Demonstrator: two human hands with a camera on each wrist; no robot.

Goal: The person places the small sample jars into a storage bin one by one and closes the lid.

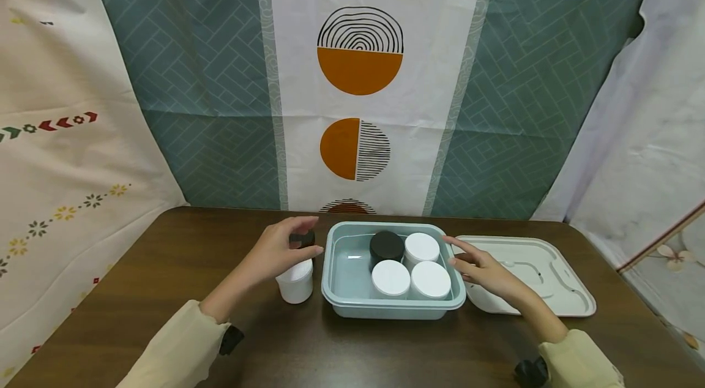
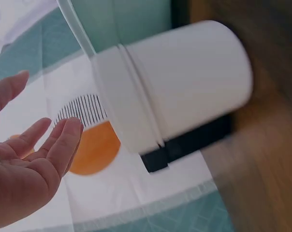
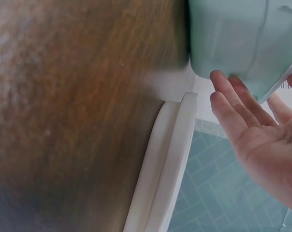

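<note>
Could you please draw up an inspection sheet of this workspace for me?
Surface: dark brown table, wood-grained.
Job's things: pale blue tub holding three white jars and one black jar; another white jar and another black jar stand left of it; pale lid lies to its right.
Clutter: nothing seen.
Grips: left grip, open, by the jars outside the tub, holding nothing; right grip, fingers relaxed, at the tub's right side, contact unclear.
Cables: nothing seen.
Surroundings: teal-and-white cloth behind; floral cloth on the left.
</note>
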